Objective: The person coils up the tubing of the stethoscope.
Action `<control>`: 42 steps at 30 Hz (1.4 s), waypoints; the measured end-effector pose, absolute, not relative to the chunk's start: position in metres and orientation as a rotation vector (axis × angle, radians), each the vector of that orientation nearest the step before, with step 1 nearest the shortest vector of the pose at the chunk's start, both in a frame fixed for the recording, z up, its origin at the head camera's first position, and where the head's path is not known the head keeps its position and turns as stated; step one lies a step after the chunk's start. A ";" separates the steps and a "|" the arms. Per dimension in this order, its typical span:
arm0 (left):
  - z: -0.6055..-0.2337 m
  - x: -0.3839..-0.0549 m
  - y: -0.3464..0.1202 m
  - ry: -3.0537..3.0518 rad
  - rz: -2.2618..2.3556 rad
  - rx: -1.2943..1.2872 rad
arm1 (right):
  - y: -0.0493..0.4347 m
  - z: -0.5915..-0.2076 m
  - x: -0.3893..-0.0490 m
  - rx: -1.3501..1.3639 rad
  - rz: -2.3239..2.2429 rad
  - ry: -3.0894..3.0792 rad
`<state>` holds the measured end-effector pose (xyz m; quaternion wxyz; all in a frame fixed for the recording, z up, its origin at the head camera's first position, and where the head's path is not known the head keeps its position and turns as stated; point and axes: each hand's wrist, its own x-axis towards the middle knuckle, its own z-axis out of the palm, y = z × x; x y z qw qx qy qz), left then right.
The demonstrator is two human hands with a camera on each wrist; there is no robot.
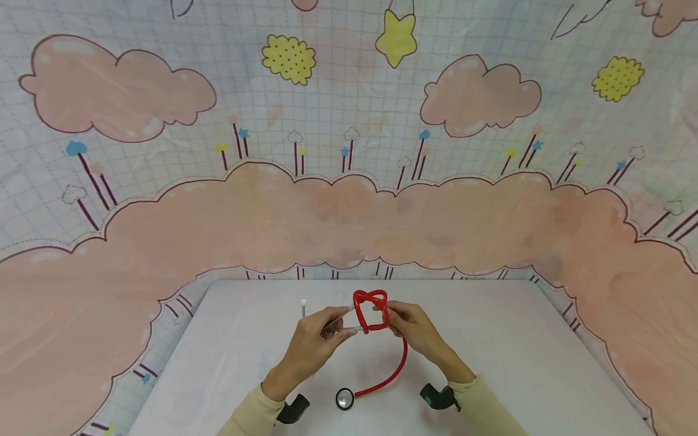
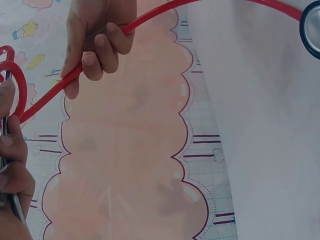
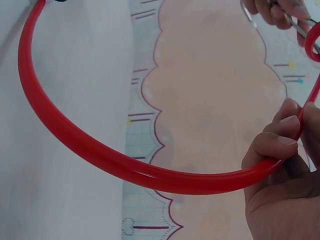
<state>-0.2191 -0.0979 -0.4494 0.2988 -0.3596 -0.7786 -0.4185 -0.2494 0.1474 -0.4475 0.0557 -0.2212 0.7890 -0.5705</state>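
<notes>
A stethoscope with red tubing [image 1: 377, 327] is held up over the white table by both hands. My left hand [image 1: 316, 339] grips its metal ear tubes, and one eartip [image 1: 303, 301] sticks up beyond the fingers. Between the hands the tubing is looped in a loose knot. My right hand [image 1: 417, 330] holds the red tube at the right of the loops; in the right wrist view its fingers [image 3: 272, 145] curl round it. From there the tube [image 3: 150, 175] hangs in a curve down to the round chest piece [image 1: 345, 399], low in front between the forearms.
The white table [image 1: 229, 351] spreads under the hands. Behind and beside it hangs a patterned cloth [image 1: 327, 224] with clouds and stars. Dark wrist devices [image 1: 438, 396] sit by both sleeves.
</notes>
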 end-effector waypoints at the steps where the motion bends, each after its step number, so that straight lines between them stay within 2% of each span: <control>1: -0.450 -0.220 -0.098 -2.062 -1.120 -0.944 | 0.147 -0.448 -0.249 -0.663 -1.727 2.397; 28: -0.452 -0.224 -0.102 -2.090 -1.259 -0.663 | 0.145 -0.455 -0.228 -0.551 -1.663 2.416; 42: -0.449 -0.233 -0.103 -2.105 -1.335 -0.470 | 0.142 -0.459 -0.220 -0.653 -1.629 2.371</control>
